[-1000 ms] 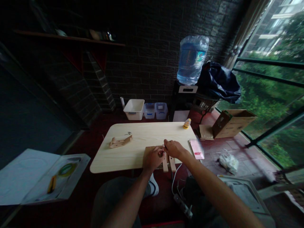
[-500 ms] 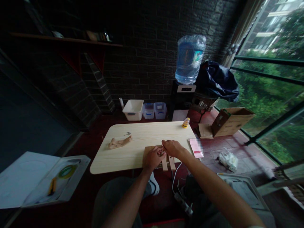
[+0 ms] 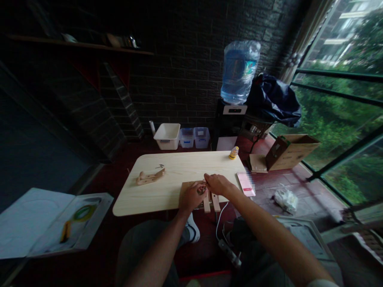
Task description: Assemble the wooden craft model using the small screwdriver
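Observation:
At the front edge of the pale table (image 3: 176, 161), my two hands meet over a brown flat piece (image 3: 186, 188). My left hand (image 3: 191, 195) has its fingers curled in, close to two light wooden strips (image 3: 216, 204) that jut past the edge; what it grips is hidden. Fingers pinched together, my right hand (image 3: 219, 185) touches or nearly touches the left fingertips. Whatever lies in that pinch is too small to make out. To the left rests a wooden assembly (image 3: 151, 177) with holes, and behind it a small dark metal item (image 3: 160, 166).
A small yellow-capped bottle (image 3: 233, 153) stands at the back right corner. A phone with a pink screen (image 3: 246, 185) lies on the right edge. An open case (image 3: 72, 227) sits at the left, and a white cable (image 3: 220, 223) hangs down beside a power strip (image 3: 229, 253).
The view has shifted slightly. Both hands stay together at the same spot, with only small changes in the fingers and the right wrist.

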